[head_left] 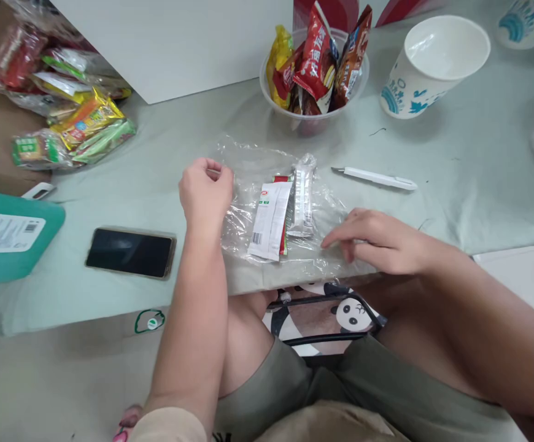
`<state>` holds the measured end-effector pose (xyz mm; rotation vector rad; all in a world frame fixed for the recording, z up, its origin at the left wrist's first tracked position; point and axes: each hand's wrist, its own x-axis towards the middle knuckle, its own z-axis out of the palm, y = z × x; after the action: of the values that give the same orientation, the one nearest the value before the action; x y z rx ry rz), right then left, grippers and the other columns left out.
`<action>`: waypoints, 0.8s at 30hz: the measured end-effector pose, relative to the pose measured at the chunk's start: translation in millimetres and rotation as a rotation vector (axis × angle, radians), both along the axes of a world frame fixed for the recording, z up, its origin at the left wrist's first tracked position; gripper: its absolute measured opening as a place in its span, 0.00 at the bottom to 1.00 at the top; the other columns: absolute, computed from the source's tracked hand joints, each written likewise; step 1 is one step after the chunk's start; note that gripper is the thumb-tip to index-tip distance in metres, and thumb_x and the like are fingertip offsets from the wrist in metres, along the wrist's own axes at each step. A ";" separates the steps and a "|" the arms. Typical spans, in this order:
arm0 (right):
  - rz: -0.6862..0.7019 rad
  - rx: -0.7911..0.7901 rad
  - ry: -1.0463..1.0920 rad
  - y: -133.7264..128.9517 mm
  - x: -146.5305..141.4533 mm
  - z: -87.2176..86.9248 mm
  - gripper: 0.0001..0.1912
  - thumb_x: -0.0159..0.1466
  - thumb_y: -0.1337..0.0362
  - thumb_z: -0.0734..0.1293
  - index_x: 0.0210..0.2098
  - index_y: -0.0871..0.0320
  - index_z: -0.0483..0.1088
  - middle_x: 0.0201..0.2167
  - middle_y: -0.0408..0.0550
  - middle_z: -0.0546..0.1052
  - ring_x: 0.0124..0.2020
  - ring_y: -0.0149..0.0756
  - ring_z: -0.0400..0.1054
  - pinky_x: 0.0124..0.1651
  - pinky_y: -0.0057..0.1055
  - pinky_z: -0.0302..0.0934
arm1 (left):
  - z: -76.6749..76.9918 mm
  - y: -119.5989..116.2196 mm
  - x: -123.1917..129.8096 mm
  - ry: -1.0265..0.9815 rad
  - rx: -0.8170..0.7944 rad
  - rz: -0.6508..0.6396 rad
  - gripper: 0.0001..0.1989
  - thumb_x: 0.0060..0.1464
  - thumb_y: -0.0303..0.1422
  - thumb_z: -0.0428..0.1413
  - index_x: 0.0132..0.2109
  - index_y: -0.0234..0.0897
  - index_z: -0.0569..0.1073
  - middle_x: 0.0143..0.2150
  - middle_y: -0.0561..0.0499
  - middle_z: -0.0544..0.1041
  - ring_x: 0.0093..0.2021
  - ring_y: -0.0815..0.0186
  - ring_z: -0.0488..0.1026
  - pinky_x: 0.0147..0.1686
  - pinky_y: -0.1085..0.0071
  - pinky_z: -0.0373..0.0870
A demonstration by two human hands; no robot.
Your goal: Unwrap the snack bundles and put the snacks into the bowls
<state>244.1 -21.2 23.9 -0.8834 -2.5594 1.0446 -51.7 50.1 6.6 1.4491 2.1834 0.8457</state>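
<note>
A clear plastic bag (243, 162) lies flat and crinkled on the cloth-covered table. Several snack packets rest on or inside it, which I cannot tell: a white sachet (267, 221), a silver wrapped bar (303, 199) and a partly hidden red-and-green packet (284, 240). My left hand (207, 191) is closed at the bag's left edge, thumb and forefinger pinching the film. My right hand (375, 239) reaches over the bag's right side, forefinger stretched out and touching or just above the film, other fingers loosely bent. Beyond it lies a white pen-like cutter (377, 178).
A clear bowl (315, 121) of snack packets stands at the back, beside a paper cup (433, 67). On the left are a phone (130, 252), a teal container (13, 236) and a pile of packaged snacks (89, 126). A panda-print bag (322, 319) sits below the table edge.
</note>
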 end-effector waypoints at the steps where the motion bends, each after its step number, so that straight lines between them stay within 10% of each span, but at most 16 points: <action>1: -0.068 0.048 -0.010 -0.1 -1.2 -0.2 0.17 0.64 0.71 0.59 0.42 0.56 0.79 0.22 0.41 0.78 0.24 0.34 0.70 0.37 0.35 0.64 | 5.0 -2.1 3.0 0.007 0.048 -0.001 0.02 0.55 0.32 0.57 0.35 0.42 0.69 0.31 0.53 0.74 0.35 0.61 0.74 0.41 0.62 0.72; 7: -0.575 0.509 -0.032 3.9 -23.1 -20.4 0.12 0.62 0.67 0.64 0.40 0.52 0.80 0.55 0.54 0.78 0.55 0.53 0.72 0.54 0.51 0.65 | 28.9 -22.6 33.6 0.136 0.449 -0.304 0.04 0.55 0.27 0.58 0.36 0.41 0.72 0.51 0.45 0.75 0.57 0.54 0.73 0.60 0.55 0.69; 12: -0.609 0.495 -0.086 14.4 -35.2 -37.1 0.19 0.62 0.68 0.64 0.50 0.51 0.77 0.58 0.53 0.78 0.64 0.60 0.66 0.61 0.61 0.59 | 17.9 -26.7 52.2 0.197 0.214 -0.690 0.06 0.57 0.30 0.60 0.42 0.44 0.79 0.72 0.52 0.65 0.76 0.46 0.54 0.75 0.46 0.49; 18: -0.754 0.551 -0.101 17.2 -24.9 -40.2 0.22 0.64 0.63 0.62 0.57 0.55 0.73 0.51 0.58 0.80 0.54 0.58 0.71 0.55 0.58 0.62 | -2.4 -14.8 43.6 0.166 0.069 -0.617 0.24 0.58 0.31 0.58 0.62 0.45 0.73 0.75 0.47 0.63 0.78 0.47 0.52 0.77 0.46 0.48; 24: -0.940 0.618 -0.166 15.5 -12.2 -42.9 0.20 0.66 0.57 0.64 0.54 0.57 0.74 0.51 0.65 0.76 0.54 0.65 0.67 0.50 0.63 0.62 | -6.4 -5.8 33.9 0.087 0.054 -0.422 0.22 0.58 0.31 0.58 0.60 0.39 0.73 0.70 0.42 0.69 0.72 0.51 0.65 0.74 0.55 0.59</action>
<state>231.9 -5.7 -19.1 -1.7098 -1.9235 -0.0863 -17.9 44.3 0.3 1.9116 1.8189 0.7040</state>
